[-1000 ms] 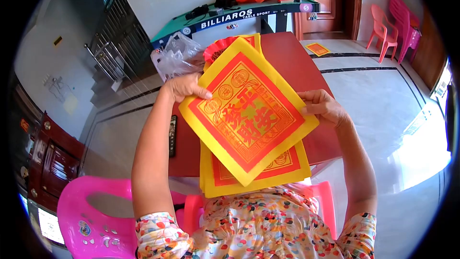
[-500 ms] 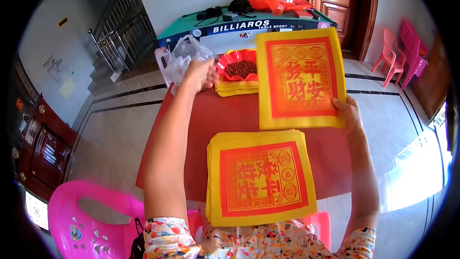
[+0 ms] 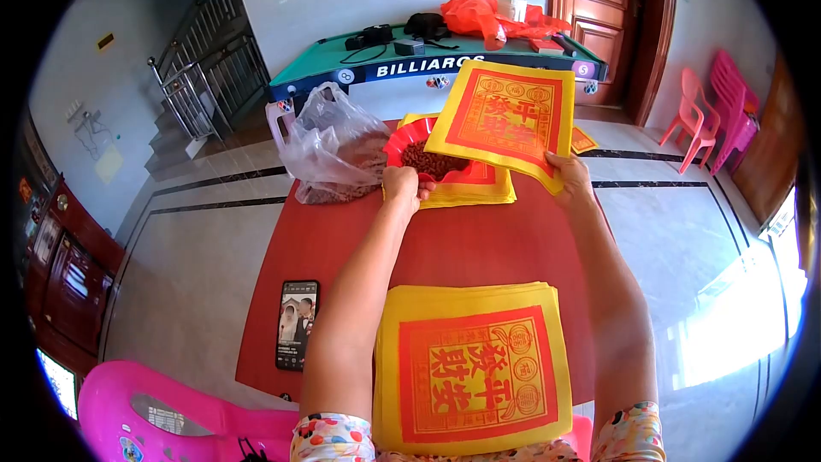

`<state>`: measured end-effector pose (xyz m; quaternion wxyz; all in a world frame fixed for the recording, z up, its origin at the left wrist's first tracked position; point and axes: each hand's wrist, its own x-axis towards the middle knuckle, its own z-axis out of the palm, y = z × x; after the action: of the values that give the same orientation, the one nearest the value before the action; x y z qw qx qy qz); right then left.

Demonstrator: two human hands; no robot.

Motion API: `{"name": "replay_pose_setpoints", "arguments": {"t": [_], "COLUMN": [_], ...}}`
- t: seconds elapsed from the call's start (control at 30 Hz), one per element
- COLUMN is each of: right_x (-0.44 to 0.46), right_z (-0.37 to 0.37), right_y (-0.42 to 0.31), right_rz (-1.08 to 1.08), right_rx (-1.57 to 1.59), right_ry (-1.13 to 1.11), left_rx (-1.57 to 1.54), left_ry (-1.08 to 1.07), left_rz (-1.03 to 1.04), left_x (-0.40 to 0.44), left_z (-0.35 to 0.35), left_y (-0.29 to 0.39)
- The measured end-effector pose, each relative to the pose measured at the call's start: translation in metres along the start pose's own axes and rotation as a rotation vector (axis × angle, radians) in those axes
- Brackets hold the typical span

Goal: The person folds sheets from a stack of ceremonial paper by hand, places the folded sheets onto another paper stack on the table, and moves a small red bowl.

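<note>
My left hand [image 3: 406,187] is closed on the near rim of a red wavy-edged bowl [image 3: 396,147], which holds small reddish-brown beans or seeds [image 3: 421,159]. Under the bowl lies a stack of yellow joss paper [image 3: 479,198] with red printed squares. My right hand [image 3: 570,176] grips the lower right edge of a thin bundle of yellow joss paper [image 3: 508,115], tilted and covering part of the bowl. Closest to me, another joss paper pile [image 3: 475,368] rests at the front table edge, between my forearms.
A clear plastic bag [image 3: 329,141] with brown contents sits left of the bowl on the red table [image 3: 342,244]. A phone [image 3: 298,325] lies by my left forearm. Beyond stands a green billiards table [image 3: 321,58]; a pink chair [image 3: 162,402] is at lower left.
My left hand has moved from in front of the plastic bag to the bowl's rim. The paper bundle in my right hand has tilted and shifted left over the bowl. The phone has come into view.
</note>
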<state>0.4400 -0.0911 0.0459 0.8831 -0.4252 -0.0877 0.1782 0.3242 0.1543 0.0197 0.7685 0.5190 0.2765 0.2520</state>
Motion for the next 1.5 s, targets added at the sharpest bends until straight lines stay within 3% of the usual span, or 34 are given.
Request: {"name": "replay_pose_setpoints", "arguments": {"t": [0.27,0.63,0.93,1.17,1.33,1.47,1.5], "right_x": [0.025,0.058,0.059,0.093,0.059,0.054,0.058], "right_z": [0.015,0.034,0.041,0.019,0.043,0.037,0.026], "right_y": [0.007,0.079,0.083,0.102,0.081,0.072,0.076], "right_rz": [0.032,0.091,0.070,0.086,-0.221,-0.245,-0.384], "right_rx": [0.049,-0.250,-0.629,-0.656,-1.253,-1.415,-1.433], "right_ry": [0.041,0.021,0.049,0.046,0.255,0.217,0.218], "left_rx": [0.116,0.207,0.176,0.165,0.085,0.008,0.011], "left_ry": [0.071,0.196,0.164,0.103,0.048,-0.013,-0.022], "left_rz": [0.054,0.157,0.122,0.073,0.001,-0.102,-0.103], "left_x": [-0.029,-0.067,-0.071,-0.062,-0.038,-0.011,-0.007], "left_z": [-0.074,-0.144,-0.137,-0.110,-0.075,-0.046,-0.037], "left_y": [0.055,0.107,0.105,0.092,0.060,0.030,0.024]}}
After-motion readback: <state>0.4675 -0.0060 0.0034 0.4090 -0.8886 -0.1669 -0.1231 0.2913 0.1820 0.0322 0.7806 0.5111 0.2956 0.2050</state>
